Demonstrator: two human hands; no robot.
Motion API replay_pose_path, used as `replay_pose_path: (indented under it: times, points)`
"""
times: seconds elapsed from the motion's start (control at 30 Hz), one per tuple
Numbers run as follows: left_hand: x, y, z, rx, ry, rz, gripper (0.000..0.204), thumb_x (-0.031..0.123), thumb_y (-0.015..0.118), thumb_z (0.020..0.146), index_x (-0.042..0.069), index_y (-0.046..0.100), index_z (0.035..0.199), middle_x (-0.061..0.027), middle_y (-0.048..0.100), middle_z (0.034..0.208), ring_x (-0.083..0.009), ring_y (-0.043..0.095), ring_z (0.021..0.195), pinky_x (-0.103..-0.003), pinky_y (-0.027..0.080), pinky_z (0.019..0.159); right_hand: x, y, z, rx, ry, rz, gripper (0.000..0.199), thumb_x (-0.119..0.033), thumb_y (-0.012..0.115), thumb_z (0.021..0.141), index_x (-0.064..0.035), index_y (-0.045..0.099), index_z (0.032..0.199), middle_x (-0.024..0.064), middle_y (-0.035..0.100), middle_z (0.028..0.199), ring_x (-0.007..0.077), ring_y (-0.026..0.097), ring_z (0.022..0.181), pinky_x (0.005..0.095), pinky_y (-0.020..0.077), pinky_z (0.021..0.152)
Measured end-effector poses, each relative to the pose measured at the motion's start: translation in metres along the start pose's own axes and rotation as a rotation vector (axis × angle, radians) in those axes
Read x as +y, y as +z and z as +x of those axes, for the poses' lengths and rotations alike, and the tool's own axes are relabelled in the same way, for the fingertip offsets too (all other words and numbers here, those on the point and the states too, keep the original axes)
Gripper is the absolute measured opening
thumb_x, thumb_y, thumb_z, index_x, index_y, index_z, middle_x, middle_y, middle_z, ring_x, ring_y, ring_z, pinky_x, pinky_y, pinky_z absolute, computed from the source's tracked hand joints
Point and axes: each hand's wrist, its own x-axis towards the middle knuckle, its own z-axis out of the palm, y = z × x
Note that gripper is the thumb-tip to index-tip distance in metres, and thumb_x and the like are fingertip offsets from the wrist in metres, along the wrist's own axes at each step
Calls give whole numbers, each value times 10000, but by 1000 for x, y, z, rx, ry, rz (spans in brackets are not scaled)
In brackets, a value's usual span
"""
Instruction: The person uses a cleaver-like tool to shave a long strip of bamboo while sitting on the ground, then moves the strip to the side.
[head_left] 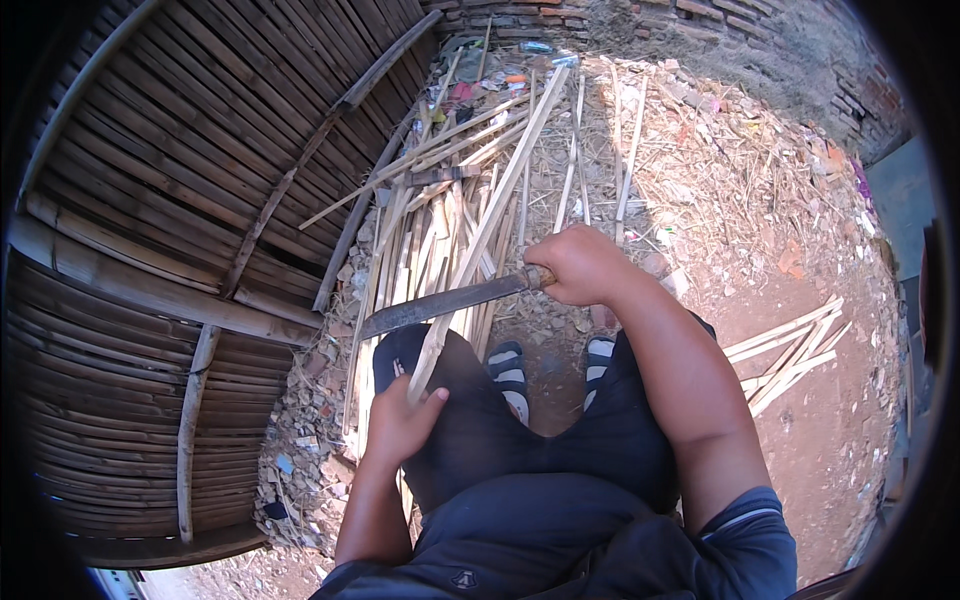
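My right hand (580, 264) is closed round the wooden handle of a machete (450, 302). Its long dark blade points left and lies across a pale bamboo strip (497, 205), whether touching it I cannot tell. My left hand (404, 418) grips the near end of that strip beside my left knee, thumb along its side. From there the strip slants away and to the right, toward the littered ground at the back. Beneath and left of it lies a pile of split bamboo strips (430, 245).
A slatted bamboo wall (170, 130) rises on the left. Several cut strips (790, 355) lie on bare soil at the right. Straw and scraps cover the ground (720, 180) up to a brick wall (740, 22). My sandalled feet (510, 375) stand between the pile and the soil.
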Motion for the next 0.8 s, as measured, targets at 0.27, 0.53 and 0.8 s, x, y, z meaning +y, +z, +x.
replay_pose_path:
  times: [0.27,0.53,0.8]
  points:
    - [-4,4,-1,57,66,-29,375,339,837,952,25,641,890,-6,616,675,-90,569,628,-300,468,580,45,-5,-4,231,407,65,361,-264,814,854,-120,754,1179,200,756,1014,414,726,1018,536,571,900]
    - [-4,4,1,40,41,-22,363,323,840,949,17,649,901,-19,634,680,-92,588,642,-302,485,597,19,11,-1,70,139,52,305,-243,813,824,-111,749,1092,180,763,991,417,730,998,536,577,880]
    - [-1,2,-2,40,28,16,371,336,833,943,4,666,931,-84,672,733,-191,645,699,-347,517,647,25,-3,-1,80,234,66,346,-287,823,851,-113,750,1142,188,766,1008,420,729,1015,539,574,863]
